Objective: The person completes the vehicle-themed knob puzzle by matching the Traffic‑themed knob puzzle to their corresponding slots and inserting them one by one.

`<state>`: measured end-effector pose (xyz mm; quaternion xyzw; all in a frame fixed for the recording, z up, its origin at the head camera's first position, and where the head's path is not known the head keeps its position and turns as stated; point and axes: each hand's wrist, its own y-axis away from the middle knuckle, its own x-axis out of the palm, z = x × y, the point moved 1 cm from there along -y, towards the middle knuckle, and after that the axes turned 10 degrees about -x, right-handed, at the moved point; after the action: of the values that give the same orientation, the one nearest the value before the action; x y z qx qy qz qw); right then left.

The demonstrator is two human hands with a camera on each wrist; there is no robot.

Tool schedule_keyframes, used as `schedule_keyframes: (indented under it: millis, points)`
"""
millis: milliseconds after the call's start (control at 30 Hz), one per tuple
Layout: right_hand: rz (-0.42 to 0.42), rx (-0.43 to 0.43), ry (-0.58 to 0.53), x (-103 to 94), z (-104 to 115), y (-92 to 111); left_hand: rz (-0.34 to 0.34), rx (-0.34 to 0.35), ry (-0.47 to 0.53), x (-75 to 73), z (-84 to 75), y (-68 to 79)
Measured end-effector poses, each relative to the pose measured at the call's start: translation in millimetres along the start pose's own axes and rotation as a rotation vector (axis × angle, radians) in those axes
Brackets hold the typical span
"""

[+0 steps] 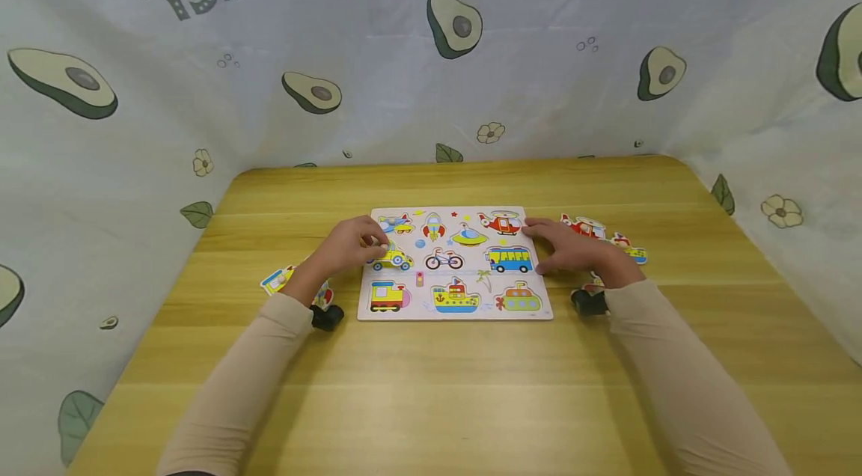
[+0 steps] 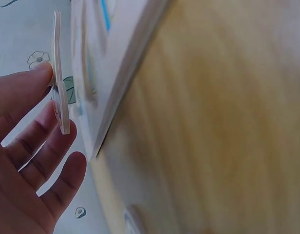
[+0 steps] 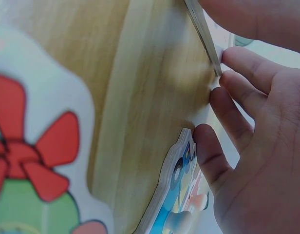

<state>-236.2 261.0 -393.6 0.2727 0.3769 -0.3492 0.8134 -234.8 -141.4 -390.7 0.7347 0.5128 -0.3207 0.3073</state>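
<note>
"Where's the car [image 1: 396, 257]?"
"On my feed, pinched between the left hand's [image 1: 346, 245] thumb and fingers, just above the board's [image 1: 419, 304] left side. It runs roughly left to right; the right hand [image 1: 571, 248] is farther off."
"Doing what?"
"Loosely spread, at the board's right edge."
"The car's look?"
"Flat, yellow, blue-wheeled, pale-edged."

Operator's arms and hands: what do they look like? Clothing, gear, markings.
Plain beige fabric sleeves reach both wrists; no markings visible. A small black device sits by each wrist. Left hand and right hand ungloved.
</note>
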Motion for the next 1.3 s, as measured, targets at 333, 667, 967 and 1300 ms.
schedule_keyframes:
  millis: [333, 667, 967, 1300]
  points:
    - [0.006, -0.005, 0.0, 1.5, -2, 1, 0.017, -0.008, -0.068, 17.1, -2.1, -1.6]
    - [-0.005, -0.017, -0.033, 0.4, 0, 3, 0.021, -0.012, -0.125, 15.0, -6.5, -5.2]
    - [0.006, -0.019, -0.044, 0.0, 4, 0, 0.012, -0.026, -0.15, 15.7, -6.7, -4.1]
    - [0.01, -0.027, -0.017, -0.5, 1, -1, 0.031, -0.079, -0.202, 15.2, -11.1, -7.8]
